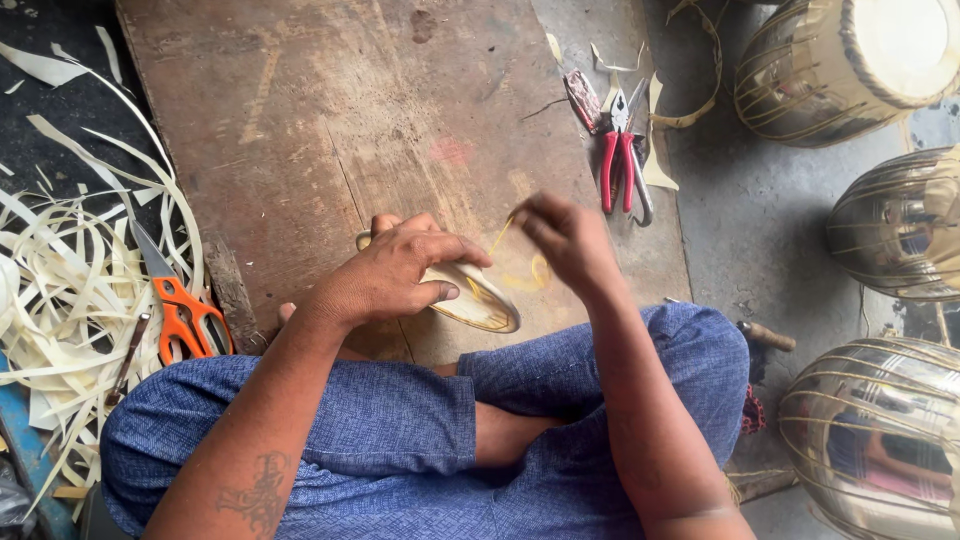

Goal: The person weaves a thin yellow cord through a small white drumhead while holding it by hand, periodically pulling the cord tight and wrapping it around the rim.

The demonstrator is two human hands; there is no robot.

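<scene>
My left hand [395, 272] grips a round, flat pale disc with a woven rim [480, 300], holding it tilted just above the wooden board [330, 120]. My right hand [568, 240] is beside it to the right, fingers pinched on a thin yellowish strip [505, 237] that runs down in a loop to the disc's edge. Both forearms reach out over my crossed legs in blue trousers [400, 430].
Orange-handled scissors [178, 305] lie on a heap of pale cut strips [70, 300] at the left. Red-handled pliers [622, 160] and a small tool lie at the board's far right. Three shiny metal drum shells [900, 225] stand on the concrete floor at the right.
</scene>
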